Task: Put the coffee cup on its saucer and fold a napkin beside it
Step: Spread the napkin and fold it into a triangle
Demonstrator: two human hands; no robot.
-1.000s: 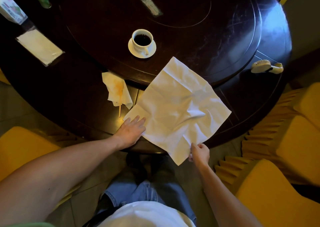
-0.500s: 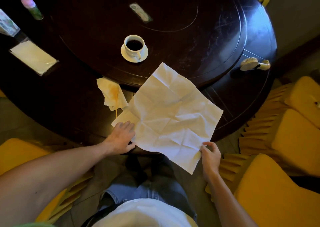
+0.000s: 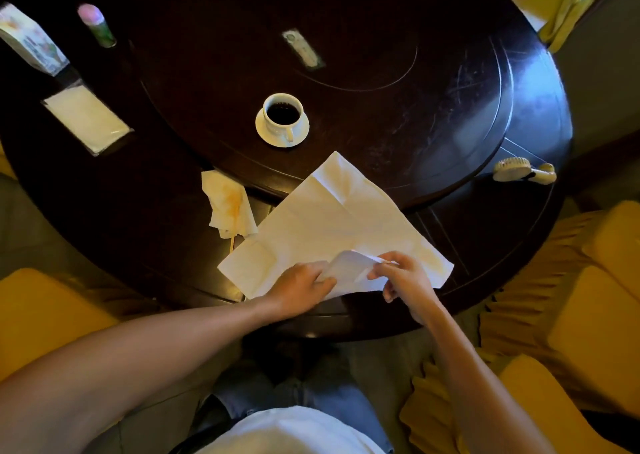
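Note:
A white coffee cup full of dark coffee stands on its white saucer on the raised centre disc of the dark round table. A large white napkin lies spread on the table's near part, one corner pointing at the saucer. My right hand pinches the napkin's near corner and has it lifted and turned over towards the middle. My left hand grips the same raised flap at the napkin's near edge.
A crumpled stained tissue with a thin stick lies left of the napkin. A packet of tissues, a box and a small bottle stand far left. A small brush lies right. Yellow chairs surround the table.
My right hand lifted the near corner and folded it inward. My left hand moved from the napkin's left corner to the near edge, beside the right hand.

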